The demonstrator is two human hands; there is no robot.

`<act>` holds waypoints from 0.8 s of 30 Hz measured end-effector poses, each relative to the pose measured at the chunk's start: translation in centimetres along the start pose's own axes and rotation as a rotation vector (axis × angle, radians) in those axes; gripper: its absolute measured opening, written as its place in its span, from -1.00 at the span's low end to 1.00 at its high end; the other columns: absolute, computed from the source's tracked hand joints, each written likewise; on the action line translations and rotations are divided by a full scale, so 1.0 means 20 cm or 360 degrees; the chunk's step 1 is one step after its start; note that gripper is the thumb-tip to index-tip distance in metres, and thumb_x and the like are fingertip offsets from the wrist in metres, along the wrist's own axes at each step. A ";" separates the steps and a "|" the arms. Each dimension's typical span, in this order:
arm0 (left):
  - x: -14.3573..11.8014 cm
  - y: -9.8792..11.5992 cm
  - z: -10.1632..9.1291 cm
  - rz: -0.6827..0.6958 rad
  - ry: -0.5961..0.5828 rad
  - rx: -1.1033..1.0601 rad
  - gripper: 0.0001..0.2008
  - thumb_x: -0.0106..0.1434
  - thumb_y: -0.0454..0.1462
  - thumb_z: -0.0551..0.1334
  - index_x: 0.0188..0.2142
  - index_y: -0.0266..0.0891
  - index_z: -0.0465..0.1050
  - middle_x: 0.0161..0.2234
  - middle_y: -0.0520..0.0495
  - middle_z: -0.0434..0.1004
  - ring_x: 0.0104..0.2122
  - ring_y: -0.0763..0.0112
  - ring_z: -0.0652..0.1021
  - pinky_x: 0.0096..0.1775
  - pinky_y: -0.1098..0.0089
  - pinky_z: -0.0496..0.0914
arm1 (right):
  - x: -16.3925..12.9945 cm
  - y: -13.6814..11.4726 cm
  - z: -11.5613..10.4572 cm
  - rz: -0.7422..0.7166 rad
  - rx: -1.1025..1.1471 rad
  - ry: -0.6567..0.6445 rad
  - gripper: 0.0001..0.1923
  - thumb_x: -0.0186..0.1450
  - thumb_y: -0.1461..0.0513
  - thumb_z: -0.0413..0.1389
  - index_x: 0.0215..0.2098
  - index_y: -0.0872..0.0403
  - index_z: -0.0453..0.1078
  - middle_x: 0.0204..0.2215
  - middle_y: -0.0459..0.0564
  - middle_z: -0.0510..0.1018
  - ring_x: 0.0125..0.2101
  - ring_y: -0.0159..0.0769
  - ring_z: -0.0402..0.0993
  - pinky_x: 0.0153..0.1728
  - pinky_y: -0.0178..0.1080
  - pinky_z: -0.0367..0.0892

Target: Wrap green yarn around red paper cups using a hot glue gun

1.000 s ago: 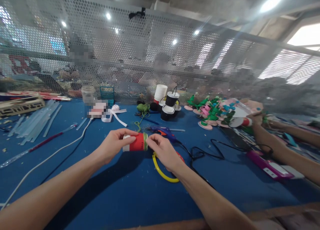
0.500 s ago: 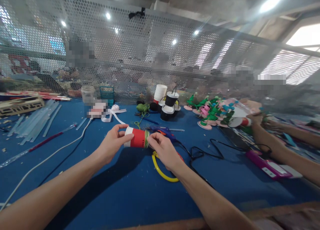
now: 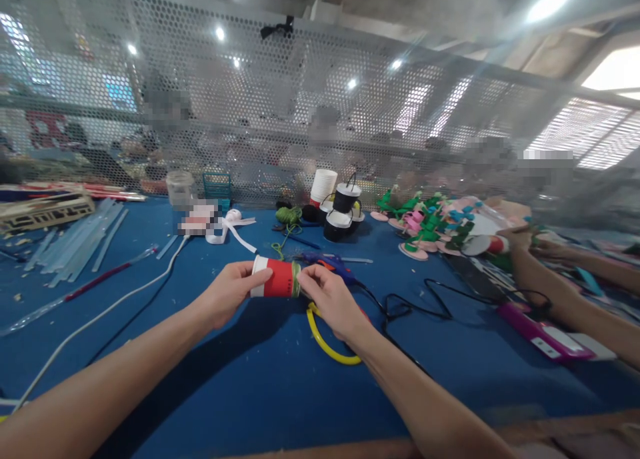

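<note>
A red and white paper cup (image 3: 280,278) lies sideways in the air above the blue table, with green yarn (image 3: 296,279) wound around its right end. My left hand (image 3: 227,291) grips the cup's white end between thumb and fingers. At the other end, my right hand (image 3: 327,296) pinches the yarn against the cup, its fingertips partly hidden. Behind the cup sits a ball of green yarn (image 3: 289,215), a loose strand trailing toward me. A blue glue gun (image 3: 336,267) lies just beyond my right hand, and a yellow ring-shaped tube (image 3: 325,346) curves beneath it.
Stacked white cups (image 3: 325,182) and small black buckets (image 3: 338,224) stand at the back. Clear glue sticks (image 3: 83,242) and a white cable (image 3: 115,296) are at left. To the right are green craft plants (image 3: 427,226), a purple power strip (image 3: 543,332) and another person's arm (image 3: 555,272).
The whole view has shifted slightly, so things appear a little farther right. Both hands keep their hold on the cup and yarn, with hardly any other movement.
</note>
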State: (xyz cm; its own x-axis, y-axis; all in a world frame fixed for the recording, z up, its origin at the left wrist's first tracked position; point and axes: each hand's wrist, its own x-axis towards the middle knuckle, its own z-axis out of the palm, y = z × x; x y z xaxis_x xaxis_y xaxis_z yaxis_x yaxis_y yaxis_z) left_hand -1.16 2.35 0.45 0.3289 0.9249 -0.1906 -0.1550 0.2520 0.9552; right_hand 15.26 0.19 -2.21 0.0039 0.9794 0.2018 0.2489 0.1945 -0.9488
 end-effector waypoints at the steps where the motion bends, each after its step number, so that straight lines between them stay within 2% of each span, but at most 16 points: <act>1: 0.00 0.00 0.00 0.0002 0.0010 0.0003 -0.77 -0.13 -0.26 0.37 -0.44 -0.35 0.51 -0.53 -0.06 0.56 -0.49 0.44 0.50 -0.32 0.42 0.35 | 0.00 0.00 0.00 0.0007 -0.0006 0.0001 -0.72 0.13 0.04 0.00 -0.55 0.09 0.22 -0.61 -0.15 0.24 -0.57 -0.41 0.14 -0.53 -0.32 0.10; 10: 0.00 -0.01 -0.01 0.0014 0.0038 0.0024 -0.80 -0.12 -0.29 0.36 -0.46 -0.36 0.51 -0.50 -0.08 0.57 -0.50 0.45 0.49 -0.32 0.42 0.35 | -0.01 -0.02 0.01 0.0029 -0.0036 -0.0005 -0.72 0.14 0.05 0.00 -0.54 0.09 0.22 -0.62 -0.16 0.23 -0.58 -0.43 0.12 -0.55 -0.32 0.07; 24: 0.00 0.01 -0.01 0.0049 0.0078 0.0136 -0.83 -0.12 -0.28 0.34 -0.49 -0.35 0.52 -0.56 -0.06 0.55 -0.52 0.43 0.48 -0.34 0.41 0.33 | -0.01 -0.03 0.01 0.0016 -0.0110 0.0033 -0.73 0.12 0.06 0.00 -0.58 0.08 0.23 -0.62 -0.14 0.28 -0.57 -0.40 0.17 -0.53 -0.32 0.09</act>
State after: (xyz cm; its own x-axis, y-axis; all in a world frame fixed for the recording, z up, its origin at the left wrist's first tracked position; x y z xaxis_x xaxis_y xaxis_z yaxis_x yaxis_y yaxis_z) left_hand -1.31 2.34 0.56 0.2791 0.9451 -0.1699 -0.0837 0.2002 0.9762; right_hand 14.87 0.00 -1.77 0.0269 0.9799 0.1979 0.3152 0.1795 -0.9319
